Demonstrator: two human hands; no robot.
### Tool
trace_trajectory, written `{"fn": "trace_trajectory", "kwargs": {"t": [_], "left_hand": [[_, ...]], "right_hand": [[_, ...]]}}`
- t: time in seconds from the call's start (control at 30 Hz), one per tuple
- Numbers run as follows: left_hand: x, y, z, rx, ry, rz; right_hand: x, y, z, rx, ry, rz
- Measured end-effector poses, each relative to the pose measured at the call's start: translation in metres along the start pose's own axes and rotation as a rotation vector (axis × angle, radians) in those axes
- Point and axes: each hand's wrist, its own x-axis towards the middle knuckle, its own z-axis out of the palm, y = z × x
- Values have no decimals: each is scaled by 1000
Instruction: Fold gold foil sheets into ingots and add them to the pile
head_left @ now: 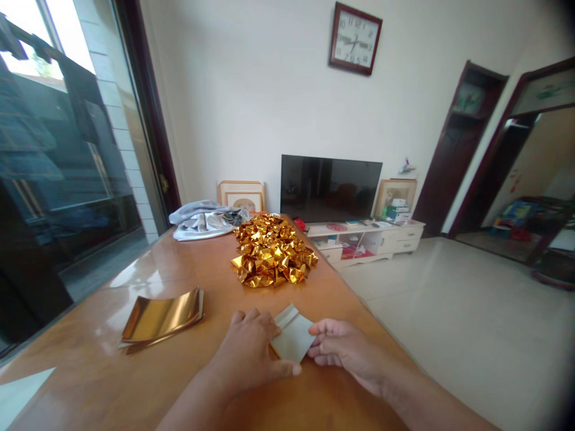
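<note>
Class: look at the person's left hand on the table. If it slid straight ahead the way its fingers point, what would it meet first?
The left hand points up the table. Past the folded paper it already presses, it would probably first meet the pile of crumpled gold foil; depth is uncertain.

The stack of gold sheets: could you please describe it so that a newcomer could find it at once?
On the long wooden table, look left of the two hands folding a pale paper. The stack of gold sheets lies there, flat and smooth with slightly curled edges. The heap of folded gold pieces farther back is crumpled, whereas this stack is unfolded.
</note>
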Motion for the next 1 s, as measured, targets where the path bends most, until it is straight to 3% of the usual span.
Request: {"fn": "trace_trajectory", "kwargs": {"t": [0.2,0.4,0.5,0.8,1.0], "left_hand": [[1,13,-3,107,-13,31],[0,19,-5,105,-17,33],[0,20,-6,92,-22,32],[-1,21,-3,180,-4,26],[-3,23,-9,191,-16,39]], "right_hand": [[7,0,-8,-311,-78,-131],[12,-5,-15,-959,5,-440],[11,-9,-14,-1171,-2,-469],[2,-10,3,-1262,-22,-513],[4,-19,-6,-1245,-31,-534]]}}
